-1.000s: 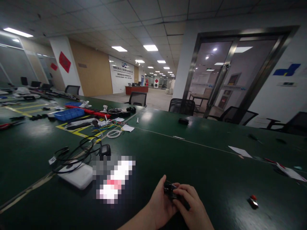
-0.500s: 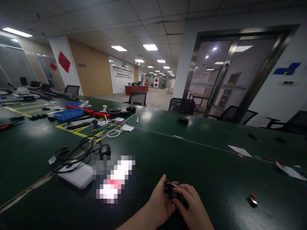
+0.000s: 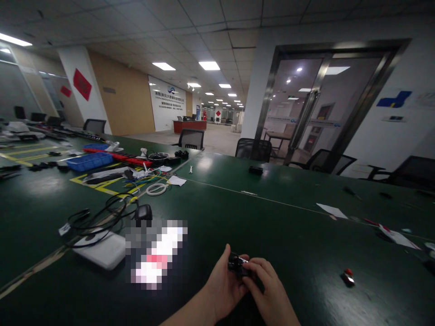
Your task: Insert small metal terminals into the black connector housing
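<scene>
Both of my hands meet low in the picture over the dark green table (image 3: 299, 226). My left hand (image 3: 222, 290) cups a small black part (image 3: 236, 264) from the left, fingers curled round it. My right hand (image 3: 270, 294) pinches the same part from the right with thumb and fingertips. The part is dark with a little bright spot on top; its details are too small to make out. A small red and silver piece (image 3: 347, 276) lies on the table to the right of my hands.
A white flat box (image 3: 102, 250) with black cables (image 3: 98, 217) lies at the left, next to a blurred-out item (image 3: 154, 253). Farther left are a blue tray (image 3: 89, 160), wires and tools. Paper scraps (image 3: 331, 210) lie at the right. Office chairs (image 3: 253, 149) line the far edge.
The view has shifted slightly, so everything sits a little lower left. My hands stay together on the small black part, fingers working it only slightly.
</scene>
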The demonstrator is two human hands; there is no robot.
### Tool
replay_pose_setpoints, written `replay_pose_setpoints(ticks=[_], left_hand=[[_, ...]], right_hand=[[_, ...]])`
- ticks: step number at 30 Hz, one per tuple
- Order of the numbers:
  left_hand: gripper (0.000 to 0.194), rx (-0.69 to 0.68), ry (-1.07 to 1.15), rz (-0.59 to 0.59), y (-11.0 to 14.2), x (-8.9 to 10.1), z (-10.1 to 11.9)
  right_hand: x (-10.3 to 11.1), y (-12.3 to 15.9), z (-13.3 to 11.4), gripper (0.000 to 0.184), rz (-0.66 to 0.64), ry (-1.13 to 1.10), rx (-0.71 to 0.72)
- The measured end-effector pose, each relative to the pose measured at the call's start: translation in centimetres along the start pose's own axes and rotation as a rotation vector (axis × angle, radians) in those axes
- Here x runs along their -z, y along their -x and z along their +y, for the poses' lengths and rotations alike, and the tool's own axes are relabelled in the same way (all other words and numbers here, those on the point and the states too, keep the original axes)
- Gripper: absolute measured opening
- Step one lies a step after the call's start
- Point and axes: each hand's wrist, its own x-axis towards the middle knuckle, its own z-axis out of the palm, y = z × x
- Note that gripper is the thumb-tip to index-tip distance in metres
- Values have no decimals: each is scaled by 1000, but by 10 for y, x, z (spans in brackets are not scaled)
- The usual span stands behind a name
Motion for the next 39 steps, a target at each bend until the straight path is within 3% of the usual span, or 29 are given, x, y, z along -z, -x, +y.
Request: replay_pose_setpoints(ticks=[22,33,39], left_hand=[[45,-21,-15,12,-4,3,-1],[42,-6,2,-32,-6,7,0],[38,-19,-51,-38,-5,7,1]], right_hand=[[-1,-1,-3,22,-37,24,23],[-2,-3,-3,20,26,33,9],[1,-3,0,33,28,-39,-14]])
